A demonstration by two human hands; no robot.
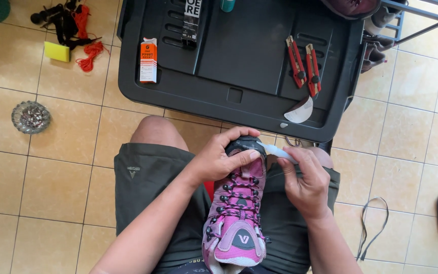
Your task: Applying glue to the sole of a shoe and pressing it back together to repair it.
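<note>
A pink and purple hiking shoe (pixel 236 218) with black laces rests on my lap, toe pointing away from me. My left hand (pixel 219 157) wraps over its black toe cap and holds it steady. My right hand (pixel 305 180) pinches a small clear tube (pixel 279 151) whose tip touches the right side of the toe, beside my left fingertips.
A black plastic tray (pixel 239 96) lies in front of my knees, holding two red utility knives (pixel 304 65), an orange and white box (pixel 148 60) and a white curved scrap (pixel 300 111). A yellow sponge (pixel 57 51), red cord, a glass ashtray (pixel 31 117) and a loose strap (pixel 371 228) lie on the tiled floor.
</note>
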